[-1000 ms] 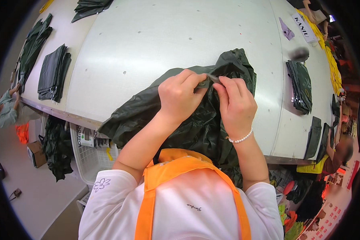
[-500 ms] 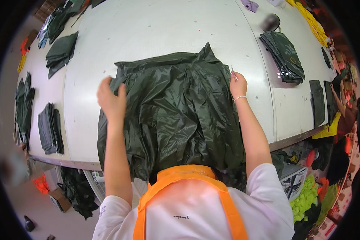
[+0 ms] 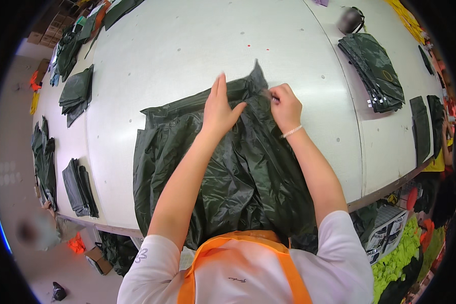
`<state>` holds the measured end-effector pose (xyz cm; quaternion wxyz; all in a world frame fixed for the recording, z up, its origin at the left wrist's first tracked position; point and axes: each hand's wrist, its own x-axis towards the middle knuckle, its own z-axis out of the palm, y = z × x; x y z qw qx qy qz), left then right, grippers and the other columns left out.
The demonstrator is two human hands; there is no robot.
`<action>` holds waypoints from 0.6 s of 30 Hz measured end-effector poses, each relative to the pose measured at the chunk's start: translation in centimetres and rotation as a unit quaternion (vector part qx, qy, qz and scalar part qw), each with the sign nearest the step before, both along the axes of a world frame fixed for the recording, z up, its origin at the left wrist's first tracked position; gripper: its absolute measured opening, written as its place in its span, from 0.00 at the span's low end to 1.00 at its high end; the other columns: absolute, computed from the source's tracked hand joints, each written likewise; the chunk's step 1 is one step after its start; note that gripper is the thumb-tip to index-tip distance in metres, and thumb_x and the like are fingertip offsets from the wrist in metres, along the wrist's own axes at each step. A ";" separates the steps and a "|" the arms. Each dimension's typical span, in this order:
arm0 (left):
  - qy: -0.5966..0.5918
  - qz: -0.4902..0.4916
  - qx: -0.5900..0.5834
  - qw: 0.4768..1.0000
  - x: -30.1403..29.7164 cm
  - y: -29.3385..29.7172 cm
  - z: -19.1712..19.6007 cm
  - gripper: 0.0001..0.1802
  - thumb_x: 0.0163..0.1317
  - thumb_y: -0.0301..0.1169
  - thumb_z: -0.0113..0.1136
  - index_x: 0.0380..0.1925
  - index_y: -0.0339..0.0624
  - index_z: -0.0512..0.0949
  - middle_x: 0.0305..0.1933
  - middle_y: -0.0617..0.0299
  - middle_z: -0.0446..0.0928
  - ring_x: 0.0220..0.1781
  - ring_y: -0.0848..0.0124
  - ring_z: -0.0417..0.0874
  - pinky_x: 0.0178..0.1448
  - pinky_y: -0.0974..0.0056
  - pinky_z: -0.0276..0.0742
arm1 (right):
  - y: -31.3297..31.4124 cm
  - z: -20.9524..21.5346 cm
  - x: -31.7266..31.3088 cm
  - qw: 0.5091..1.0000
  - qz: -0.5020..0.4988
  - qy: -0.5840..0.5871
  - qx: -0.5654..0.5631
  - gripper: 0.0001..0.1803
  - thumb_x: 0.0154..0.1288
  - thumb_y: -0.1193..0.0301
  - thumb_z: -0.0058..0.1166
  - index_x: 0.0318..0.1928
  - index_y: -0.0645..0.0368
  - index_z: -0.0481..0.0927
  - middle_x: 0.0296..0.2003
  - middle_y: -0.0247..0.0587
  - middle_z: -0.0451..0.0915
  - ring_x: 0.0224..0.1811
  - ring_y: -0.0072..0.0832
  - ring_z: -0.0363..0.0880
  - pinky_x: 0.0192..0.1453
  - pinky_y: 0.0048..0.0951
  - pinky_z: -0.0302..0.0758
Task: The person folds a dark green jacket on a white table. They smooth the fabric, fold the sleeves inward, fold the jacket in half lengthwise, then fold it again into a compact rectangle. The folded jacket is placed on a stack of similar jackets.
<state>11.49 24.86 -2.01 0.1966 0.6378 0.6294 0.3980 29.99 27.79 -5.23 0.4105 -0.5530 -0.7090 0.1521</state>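
A dark green, shiny waterproof garment [image 3: 228, 172] lies crumpled on the white table, its lower part hanging toward my orange apron. My left hand [image 3: 220, 111] is over its upper middle, fingers stretched and thumb apart, holding nothing. At the garment's upper right, beside a raised pointed corner [image 3: 257, 76], my right hand [image 3: 287, 107] is closed around a small tool that looks like thread snips [image 3: 274, 99]. Most of the tool is hidden by my fingers, and blur hides whether its tip touches the cloth.
Folded dark green garments lie in a pile [image 3: 372, 73] at the right and in smaller piles [image 3: 78, 93] at the left. A dark rounded object [image 3: 350, 20] stands at the back right. Beyond the table's front edge is a crate [image 3: 387, 235] beside bright lime cloth [image 3: 397, 266].
My left hand has moved right, from the garment's left edge to its upper middle. My right hand has shifted slightly left to the raised corner, keeping the tool. The view has shifted a little.
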 end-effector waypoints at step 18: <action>0.138 -0.014 0.226 0.964 0.6 -0.7 4.5 0.21 0.36 0.22 0.70 0.35 0.46 0.76 0.58 0.56 0.70 0.57 0.55 0.69 0.59 0.55 0.63 | -4.1 -7.2 24.5 0.930 -0.290 -0.152 -0.167 0.15 0.63 0.69 0.56 0.48 0.62 0.76 0.46 0.47 0.73 0.47 0.41 0.74 0.51 0.37 0.73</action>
